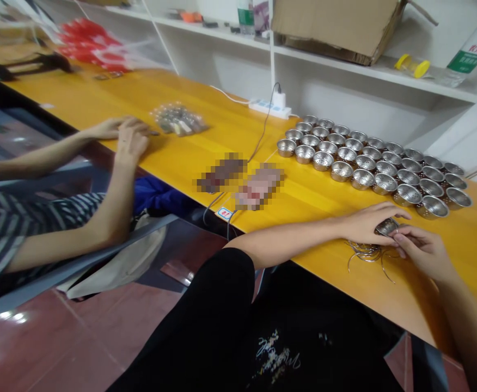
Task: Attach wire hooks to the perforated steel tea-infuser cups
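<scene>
My left hand (365, 224) is closed around a small perforated metal cup (386, 226), holding it just above the orange table. At the cup's rim, my right hand (422, 247) pinches what looks like a thin curved metal wire; the fingertips partly hide it. Beneath both hands lies a loose pile of curved metal wires (367, 253). Several rows of the same kind of perforated cups (363, 178) stand upright behind my hands, their open tops facing up.
To the left, a person's hands (130, 139) rest near a clear bag of small parts (179, 118). Two blurred-out flat objects (222, 173) with cables lie mid-table. A white power strip (269, 108) sits by the wall, below a shelf with a cardboard box (336, 27) and a bottle (469, 54).
</scene>
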The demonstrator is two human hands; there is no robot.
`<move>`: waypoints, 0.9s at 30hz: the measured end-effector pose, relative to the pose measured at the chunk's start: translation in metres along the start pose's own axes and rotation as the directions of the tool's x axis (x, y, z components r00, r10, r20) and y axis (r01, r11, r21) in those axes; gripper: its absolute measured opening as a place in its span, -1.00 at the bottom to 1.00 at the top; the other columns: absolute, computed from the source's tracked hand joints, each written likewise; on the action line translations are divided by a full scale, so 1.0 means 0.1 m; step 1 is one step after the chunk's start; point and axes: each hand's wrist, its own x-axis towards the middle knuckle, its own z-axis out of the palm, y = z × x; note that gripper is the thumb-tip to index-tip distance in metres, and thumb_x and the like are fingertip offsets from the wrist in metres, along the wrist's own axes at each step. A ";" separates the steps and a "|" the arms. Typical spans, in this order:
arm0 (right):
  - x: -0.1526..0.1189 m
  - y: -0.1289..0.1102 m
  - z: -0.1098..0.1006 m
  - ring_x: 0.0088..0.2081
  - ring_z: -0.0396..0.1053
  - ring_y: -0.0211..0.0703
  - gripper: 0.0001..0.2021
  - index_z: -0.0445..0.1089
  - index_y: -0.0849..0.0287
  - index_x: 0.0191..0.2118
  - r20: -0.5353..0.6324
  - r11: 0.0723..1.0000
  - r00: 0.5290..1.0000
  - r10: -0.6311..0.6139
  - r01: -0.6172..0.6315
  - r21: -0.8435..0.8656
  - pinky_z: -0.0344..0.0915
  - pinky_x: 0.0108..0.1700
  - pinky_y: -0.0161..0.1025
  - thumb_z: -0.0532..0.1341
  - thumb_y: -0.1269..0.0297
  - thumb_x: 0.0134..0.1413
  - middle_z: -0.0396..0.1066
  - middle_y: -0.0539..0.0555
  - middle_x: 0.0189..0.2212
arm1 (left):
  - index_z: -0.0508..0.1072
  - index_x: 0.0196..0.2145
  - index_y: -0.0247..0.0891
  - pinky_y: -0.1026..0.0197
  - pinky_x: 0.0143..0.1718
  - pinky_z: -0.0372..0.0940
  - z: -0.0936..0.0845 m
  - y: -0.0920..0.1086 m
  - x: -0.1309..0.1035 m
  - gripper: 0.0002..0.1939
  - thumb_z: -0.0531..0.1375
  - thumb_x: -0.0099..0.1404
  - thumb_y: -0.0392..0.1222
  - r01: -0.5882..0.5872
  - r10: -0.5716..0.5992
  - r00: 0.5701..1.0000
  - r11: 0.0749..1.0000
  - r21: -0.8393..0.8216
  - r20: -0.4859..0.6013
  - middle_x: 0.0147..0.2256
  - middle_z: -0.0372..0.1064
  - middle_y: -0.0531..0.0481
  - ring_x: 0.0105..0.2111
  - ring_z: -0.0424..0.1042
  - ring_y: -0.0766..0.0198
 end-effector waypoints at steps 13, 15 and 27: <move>0.03 -0.19 0.02 -0.54 0.45 -0.06 -0.44 0.67 0.03 -0.33 0.042 0.997 0.998 -0.044 0.046 -0.054 0.44 -0.46 -0.12 0.49 -0.42 0.30 0.51 0.08 -0.57 | 0.51 0.45 -0.12 -0.17 0.63 0.24 0.01 -0.05 -0.01 -0.31 0.46 0.42 -0.07 -0.046 0.046 0.999 0.999 0.001 0.004 0.44 0.42 -0.27 0.53 0.36 -0.14; 0.03 -0.21 0.03 -0.54 0.46 -0.03 -0.44 0.68 0.02 -0.33 0.046 0.996 0.998 -0.051 0.055 -0.069 0.46 -0.46 -0.10 0.47 -0.43 0.30 0.52 0.09 -0.57 | 0.52 0.45 -0.10 -0.19 0.63 0.25 -0.01 -0.02 -0.01 -0.29 0.47 0.39 -0.10 -0.025 0.025 1.000 1.000 0.000 0.003 0.43 0.44 -0.26 0.52 0.37 -0.14; 0.03 -0.21 0.00 -0.50 0.47 -0.05 -0.42 0.67 0.04 -0.35 0.077 0.990 0.995 -0.070 0.079 -0.121 0.43 -0.39 -0.10 0.42 -0.41 0.39 0.52 0.09 -0.54 | 0.52 0.44 -0.22 -0.18 0.62 0.26 -0.04 0.07 -0.01 -0.32 0.44 0.42 -0.10 -0.025 0.025 1.000 1.000 0.017 0.012 0.41 0.45 -0.33 0.51 0.39 -0.15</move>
